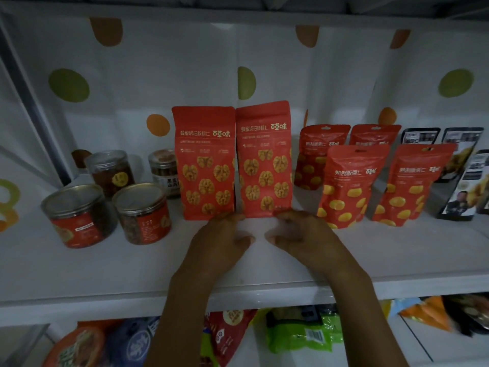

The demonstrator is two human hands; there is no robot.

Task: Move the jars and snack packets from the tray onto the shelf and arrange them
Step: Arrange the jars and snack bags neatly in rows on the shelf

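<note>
Both hands touch the bottom of two tall red bags (232, 160) on the shelf (79, 274): left hand (219, 242) and right hand (301, 234) curled, gripping nothing. Jars (105, 205) stand left, smaller red bags (370, 178) right.

walnut packets (203, 165) read 百草味 (orange-white print)

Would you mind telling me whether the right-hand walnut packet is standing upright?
Upright: the walnut packet stands on its base on the shelf, beside its twin.
</note>
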